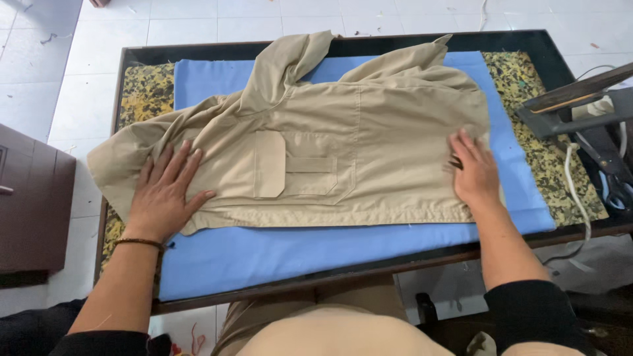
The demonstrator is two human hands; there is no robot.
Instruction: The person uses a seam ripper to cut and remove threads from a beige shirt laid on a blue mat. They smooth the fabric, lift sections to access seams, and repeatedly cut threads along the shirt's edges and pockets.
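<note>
A tan garment (343,125) with a flapped pocket lies spread across a blue cloth (277,254) on a dark-framed table (343,270). My left hand (165,194) lies flat, fingers spread, on the garment's left part near a crumpled sleeve. My right hand (471,168) presses flat on the garment's right edge. Neither hand grips anything. A thin dark bracelet circles my left wrist.
A mottled yellow-and-black pad (547,151) shows under the blue cloth at both ends. Black scissors (606,168) and a dark metal bar (573,99) with a white cord lie at the right. A brown cabinet (30,204) stands at the left on white tiles.
</note>
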